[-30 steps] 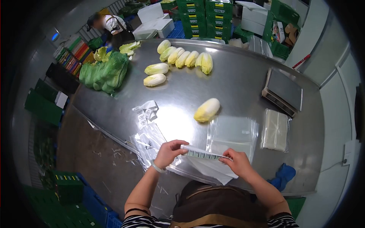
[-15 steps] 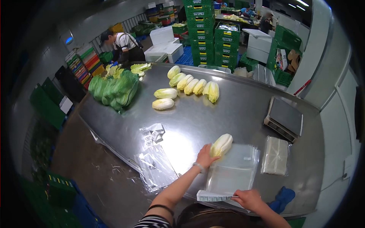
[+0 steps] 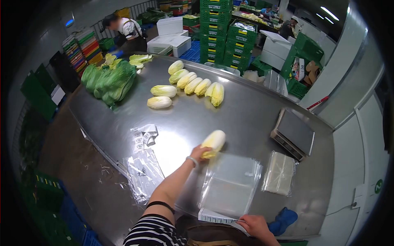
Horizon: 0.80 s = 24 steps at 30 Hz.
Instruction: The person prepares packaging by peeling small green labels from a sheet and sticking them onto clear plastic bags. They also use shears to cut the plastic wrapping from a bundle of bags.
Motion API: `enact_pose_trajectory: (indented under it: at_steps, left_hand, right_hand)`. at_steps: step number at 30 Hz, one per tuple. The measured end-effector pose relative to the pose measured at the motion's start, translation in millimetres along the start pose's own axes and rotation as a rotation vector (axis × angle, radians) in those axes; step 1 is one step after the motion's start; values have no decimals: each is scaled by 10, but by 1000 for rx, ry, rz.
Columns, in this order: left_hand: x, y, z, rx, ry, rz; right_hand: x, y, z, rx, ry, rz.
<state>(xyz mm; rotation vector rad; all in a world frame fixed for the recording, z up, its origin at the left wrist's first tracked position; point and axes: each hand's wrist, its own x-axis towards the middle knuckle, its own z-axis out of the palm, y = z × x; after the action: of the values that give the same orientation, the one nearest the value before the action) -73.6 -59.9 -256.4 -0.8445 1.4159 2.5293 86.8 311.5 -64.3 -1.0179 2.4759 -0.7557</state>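
Observation:
My left hand (image 3: 200, 153) is closed around the leafy lower end of a napa cabbage (image 3: 215, 141), just beyond a stack of clear plastic bags (image 3: 229, 184). The cabbage is slightly blurred, its white base pointing away from me. At the table's front edge, my right hand (image 3: 253, 226) pinches one end of a strip of printed labels (image 3: 218, 216), which lies along the near edge of the bags. More napa cabbages (image 3: 193, 85) rest in a row farther back, with two others (image 3: 161, 96) to their left.
To the right are a scale (image 3: 293, 133), a wrapped pack of bags (image 3: 280, 174) and a blue cloth-like item (image 3: 283, 221). Loose labels (image 3: 144, 136) and plastic wrapping (image 3: 143, 174) lie left. A green net sack (image 3: 110, 82) sits back left, near another person (image 3: 128, 30). Green crates (image 3: 213, 33) stand behind.
My left hand has shifted the cabbage away from the bags, forward and left. My right hand still holds the label strip. The whole view has turned a little to the right.

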Motion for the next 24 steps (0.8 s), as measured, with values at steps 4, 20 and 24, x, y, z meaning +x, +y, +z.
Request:
enact_pose_trajectory:
  at_steps: [4,20,24]
  left_hand:
    - [235,383,-368,80,180,291]
    - [-1105,1013,-126,133,-432,204]
    - [-2055,859,228,326,-778,343]
  right_hand:
    - [111,133,45,11,-5,11]
    - [743,-183,-296,158,138,76]
    - [775,-310,-308,226,178,132]
